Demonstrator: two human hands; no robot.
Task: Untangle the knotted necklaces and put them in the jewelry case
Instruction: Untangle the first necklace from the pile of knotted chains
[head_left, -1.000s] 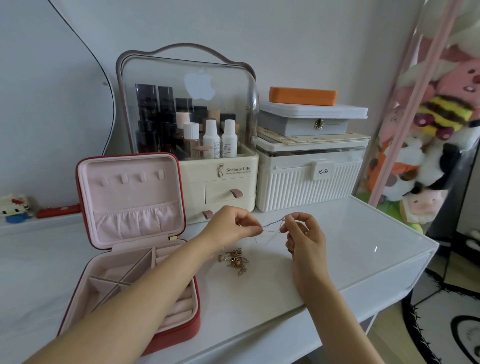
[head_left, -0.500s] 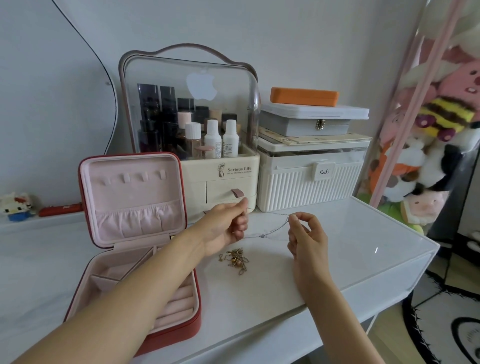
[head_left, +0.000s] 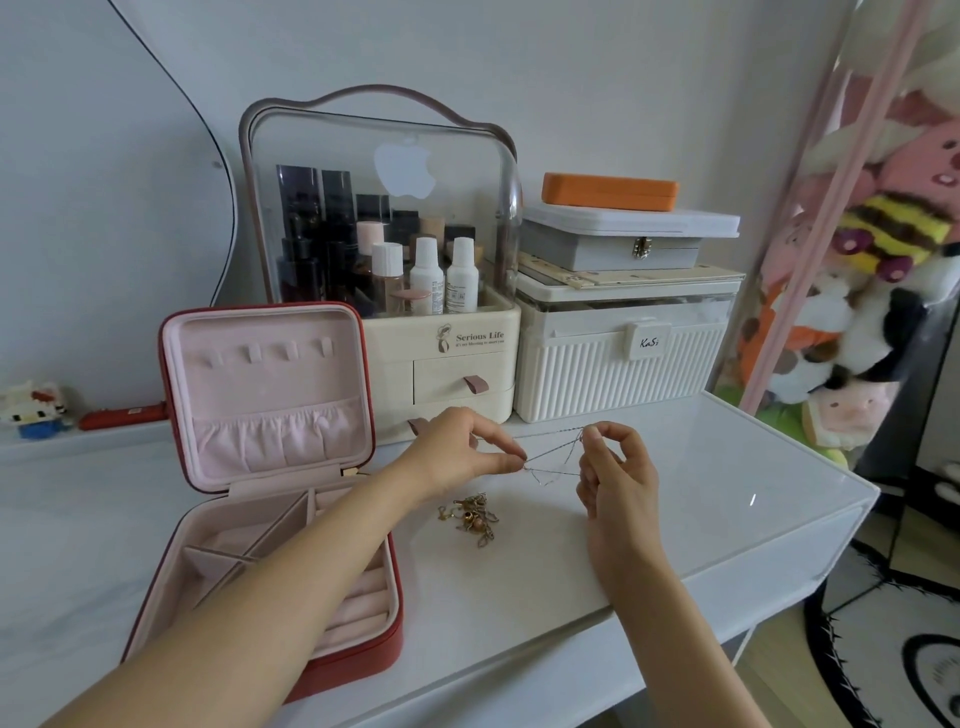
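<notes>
- Because it is so fine, the chain (head_left: 553, 457) will weigh next to nothing and go wherever it is pulled; it hangs in thin slack strands between the two hands, above the tabletop (head_left: 675, 519).
- The left hand (head_left: 457, 457) has its grip pinched on the chain at thumb and fingertip, near a spot where strands cross; that may be the knot, though the strands are too thin here to be sure.
- The right hand (head_left: 615, 467) holds the other end up, thumb and forefinger pinched on it, the other fingers curled loosely below.
- Judged by its look, the chain is limp, slippery and easily kinked: a hard tug would likely tighten a knot, not free it. Better to take hold close on either side of the crossing and ease the loop open, leaving slack.
- A second tangle (head_left: 470, 517) of gold-toned pieces lies on the tabletop just below the hands. It looks heavier and stiffer, with rings or clasps that could snag; it should be lifted by a clasp, not dragged.
- The case (head_left: 270, 415) stands open to the left, lid upright, with small hooks in the lid and soft pink compartments below. None of the jewelry is in it yet, so the untangling is in hand.
</notes>
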